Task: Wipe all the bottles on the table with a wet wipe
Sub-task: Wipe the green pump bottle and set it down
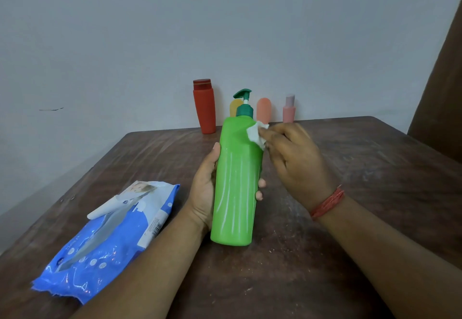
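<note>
Above the counter (350, 168), the left hand (203, 188) grips the green bottle (236, 181) while the right hand (297, 161) has its fingers (271, 135) pinched on the wipe (257, 133) at the shoulder; next, probably stroke downward.

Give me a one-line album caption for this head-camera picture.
Left hand grips a green pump bottle while the right hand rubs a wet wipe on its shoulder.

Head view; looks down, close over table (350, 256).
</note>
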`<state>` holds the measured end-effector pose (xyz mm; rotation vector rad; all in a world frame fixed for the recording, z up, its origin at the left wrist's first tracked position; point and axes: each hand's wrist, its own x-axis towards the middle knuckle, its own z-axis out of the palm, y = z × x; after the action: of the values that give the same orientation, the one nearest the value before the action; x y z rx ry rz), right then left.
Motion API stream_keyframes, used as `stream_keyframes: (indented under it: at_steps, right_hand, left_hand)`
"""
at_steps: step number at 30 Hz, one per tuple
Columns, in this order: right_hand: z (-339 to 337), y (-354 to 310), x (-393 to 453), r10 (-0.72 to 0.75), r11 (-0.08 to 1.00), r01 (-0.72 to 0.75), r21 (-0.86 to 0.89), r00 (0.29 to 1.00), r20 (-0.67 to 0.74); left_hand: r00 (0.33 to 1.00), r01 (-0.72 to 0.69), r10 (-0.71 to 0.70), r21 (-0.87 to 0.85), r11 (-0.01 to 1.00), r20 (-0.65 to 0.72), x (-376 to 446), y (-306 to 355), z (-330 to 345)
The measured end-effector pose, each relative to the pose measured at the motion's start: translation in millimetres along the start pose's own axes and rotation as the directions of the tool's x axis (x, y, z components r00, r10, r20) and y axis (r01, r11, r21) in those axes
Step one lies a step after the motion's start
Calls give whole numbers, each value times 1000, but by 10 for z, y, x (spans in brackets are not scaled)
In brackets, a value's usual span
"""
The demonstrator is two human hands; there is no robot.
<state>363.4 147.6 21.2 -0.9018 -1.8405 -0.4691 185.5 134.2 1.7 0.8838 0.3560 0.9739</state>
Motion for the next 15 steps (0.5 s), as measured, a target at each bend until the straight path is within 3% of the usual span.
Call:
stream_keyframes:
  at_steps: [2,6,10,15]
  right_hand:
    - [8,-3,-8,37,999,-36,33,999,-29]
    - [4,-40,-49,-47,999,45,22,997,61]
    - [-1,49,4,136,986,-131,99,989,-48]
    - [1,-69,-78,155,961,-160,223,987,40]
  left_hand:
    - [1000,17,-17,-13,1000,17,2,3,-20]
    - [1000,19,-18,-48,999,18,4,27,-52]
    - [990,103,-98,-46,994,100,-3,19,-51]
    - [990,87,-79,-68,994,113,-8,51,-125]
